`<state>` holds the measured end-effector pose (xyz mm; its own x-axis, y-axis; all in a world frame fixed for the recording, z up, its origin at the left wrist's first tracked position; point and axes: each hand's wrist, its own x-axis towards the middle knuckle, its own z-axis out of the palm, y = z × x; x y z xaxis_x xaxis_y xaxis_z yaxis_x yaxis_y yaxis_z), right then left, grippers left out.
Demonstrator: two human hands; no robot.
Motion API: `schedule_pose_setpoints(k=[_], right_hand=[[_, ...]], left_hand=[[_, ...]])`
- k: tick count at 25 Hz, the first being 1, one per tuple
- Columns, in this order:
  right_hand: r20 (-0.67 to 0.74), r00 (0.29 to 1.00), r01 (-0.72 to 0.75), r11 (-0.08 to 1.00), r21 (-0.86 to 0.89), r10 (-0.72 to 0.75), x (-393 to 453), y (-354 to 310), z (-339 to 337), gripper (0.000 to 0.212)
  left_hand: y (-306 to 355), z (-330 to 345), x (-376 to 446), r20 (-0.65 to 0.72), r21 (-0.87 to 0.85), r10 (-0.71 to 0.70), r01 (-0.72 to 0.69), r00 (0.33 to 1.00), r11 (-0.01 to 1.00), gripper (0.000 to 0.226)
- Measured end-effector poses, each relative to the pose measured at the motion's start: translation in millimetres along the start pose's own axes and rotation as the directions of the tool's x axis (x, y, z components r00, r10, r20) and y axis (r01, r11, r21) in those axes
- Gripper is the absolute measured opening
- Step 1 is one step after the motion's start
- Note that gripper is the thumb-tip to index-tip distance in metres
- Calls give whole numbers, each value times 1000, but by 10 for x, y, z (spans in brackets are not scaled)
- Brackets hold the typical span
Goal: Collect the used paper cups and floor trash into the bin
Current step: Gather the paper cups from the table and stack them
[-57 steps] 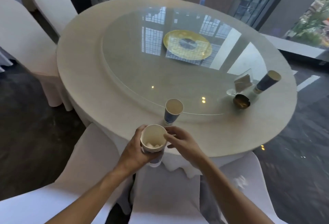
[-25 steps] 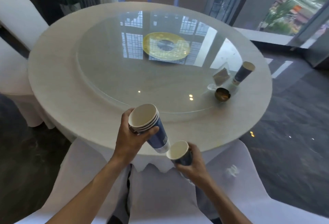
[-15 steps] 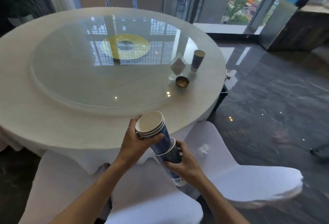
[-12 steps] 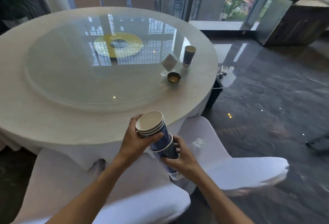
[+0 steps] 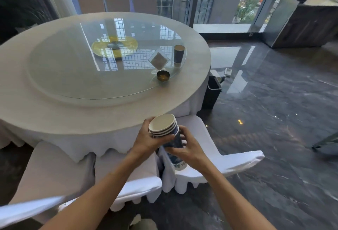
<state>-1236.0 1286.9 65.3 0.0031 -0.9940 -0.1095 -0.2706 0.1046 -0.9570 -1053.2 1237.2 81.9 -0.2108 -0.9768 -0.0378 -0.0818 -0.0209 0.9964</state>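
While the head view looks down past both forearms, the stack of paper cups (image 5: 165,129) sits in the air just off the near edge of the round table (image 5: 54,112), above the white-covered chairs (image 5: 228,158). The cups are dark blue on the outside with pale print near the foot and cream-white inside, nested so that four rims show one under the other at the top, tilted toward the left. The left hand (image 5: 146,139) grasps the stack near the rims, its thumb across the front, and the right hand (image 5: 188,148) wraps round the lower blue wall from the right, fingers curled on it; the bottom of the stack pokes out white below that hand. How many cups are nested lower down cannot be counted, because both hands cover the middle. One more paper cup (image 5: 179,54) stands upright on the glass turntable (image 5: 73,76), beside a clear card holder (image 5: 159,60) and one small dark bowl (image 5: 163,76). One dark bin (image 5: 212,92) stands on the glossy floor at the table's right side, partly hidden by the tablecloth, with small pale scraps (image 5: 222,78) just behind it, too small to identify. Three tan chair backs (image 5: 117,1) line the far side, and the near-left chair is blurred and cut off by the frame.
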Motion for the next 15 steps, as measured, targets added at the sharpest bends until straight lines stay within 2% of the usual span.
schedule_pose_setpoints(k=[7,12,15], right_hand=[[49,998,-45,998,33,43,240,113,-361,66],[28,997,-76,997,-2,76,640,222,-597,71],[67,989,-129,990,-47,132,885,284,-759,64]], left_hand=[[-104,349,251,30,-33,-76,77,997,996,80],[-281,575,733,42,-55,-83,86,996,995,88],[-405,738,972,22,-43,-83,84,996,996,97]])
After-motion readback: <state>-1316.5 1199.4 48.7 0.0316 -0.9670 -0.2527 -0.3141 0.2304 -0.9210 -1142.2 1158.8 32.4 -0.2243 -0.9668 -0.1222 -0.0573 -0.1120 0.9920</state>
